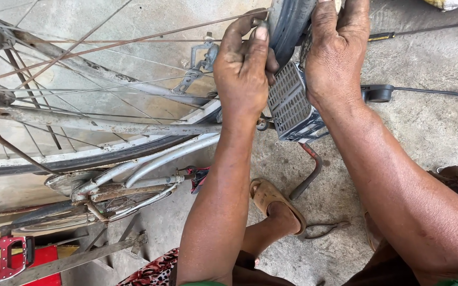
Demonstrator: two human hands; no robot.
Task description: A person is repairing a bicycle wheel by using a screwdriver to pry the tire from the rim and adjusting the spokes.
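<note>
Concrete floor (425, 132) lies under an upturned bicycle; the left hand (242, 71) and right hand (337, 50) both hold a clenched grip on its worn black tyre (287, 21).

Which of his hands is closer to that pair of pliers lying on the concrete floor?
The right hand, though only slightly. It grips the tyre above the pliers; the left hand grips the tyre further left. Both are far away.
</note>
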